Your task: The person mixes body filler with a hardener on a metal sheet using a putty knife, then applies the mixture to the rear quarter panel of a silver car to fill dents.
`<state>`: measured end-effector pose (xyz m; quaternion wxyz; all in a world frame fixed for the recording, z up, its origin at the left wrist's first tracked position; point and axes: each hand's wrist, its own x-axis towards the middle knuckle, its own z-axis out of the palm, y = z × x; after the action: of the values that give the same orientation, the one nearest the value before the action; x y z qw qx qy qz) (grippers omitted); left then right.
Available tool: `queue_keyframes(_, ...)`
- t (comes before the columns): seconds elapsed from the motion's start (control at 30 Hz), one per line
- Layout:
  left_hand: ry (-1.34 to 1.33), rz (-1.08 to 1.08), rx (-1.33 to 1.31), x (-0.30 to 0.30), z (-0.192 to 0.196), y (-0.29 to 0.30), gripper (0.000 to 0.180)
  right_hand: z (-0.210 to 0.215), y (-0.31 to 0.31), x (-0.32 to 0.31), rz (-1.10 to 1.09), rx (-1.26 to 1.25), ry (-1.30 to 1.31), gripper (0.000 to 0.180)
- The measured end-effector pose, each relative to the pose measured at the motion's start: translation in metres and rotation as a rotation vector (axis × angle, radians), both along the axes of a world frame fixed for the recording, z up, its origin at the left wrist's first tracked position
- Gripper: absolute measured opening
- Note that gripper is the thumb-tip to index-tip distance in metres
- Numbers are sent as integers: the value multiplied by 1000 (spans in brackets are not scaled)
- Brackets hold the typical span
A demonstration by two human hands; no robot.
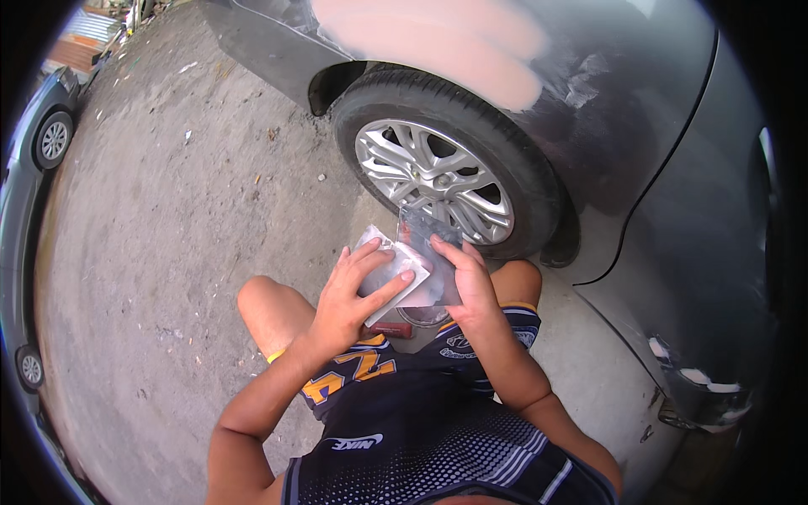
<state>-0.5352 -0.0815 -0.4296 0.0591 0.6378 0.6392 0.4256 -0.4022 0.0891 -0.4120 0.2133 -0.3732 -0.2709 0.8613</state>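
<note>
1. The pale piece [383, 276], squarish and smeared with white, lies against the dark sheet [441, 279]; both are above the lap, between the person's knees and just in front of the wheel [438, 179]; a pinkish smear shows where they overlap.
2. The left hand [343, 295] grasps the pale piece, thumb laid across its face, fingers bent over its far side; the right hand [473, 284] pinches the dark sheet near its right edge, thumb on top, the fingers beneath mostly hidden.
3. As for progress, a broad pink patch [429, 38] already covers part of the grey body panel [648, 50]; chalky scuffs [582, 80] lie beside its right end; with pink and grey both bare to view, the surface looks part-finished, and an even final colour seems left to do; the smears suggest mixing or loading in hand, a judgement only.
4. Both forearms rise from the lower edge and converge, elbows bent outward; the hands meet, well apart from the panel.
5. Below the hands are a red object [389, 330] and a round container [423, 316], both partly hidden.
</note>
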Motion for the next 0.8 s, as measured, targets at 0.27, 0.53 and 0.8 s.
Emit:
queue_keyframes(0.27, 213, 162, -216, -33, -11, -22, 86, 1, 8, 8, -99, 246, 46, 30)
queue_keyframes(0.53, 284, 59, -187, 6, 25, 23, 88, -14, -4, -4, -193, 1013, -167, 31)
queue_keyframes(0.8, 210, -83, -192, -25, 40, -4, 82, 3, 20, 2, -419, 829, 133, 35)
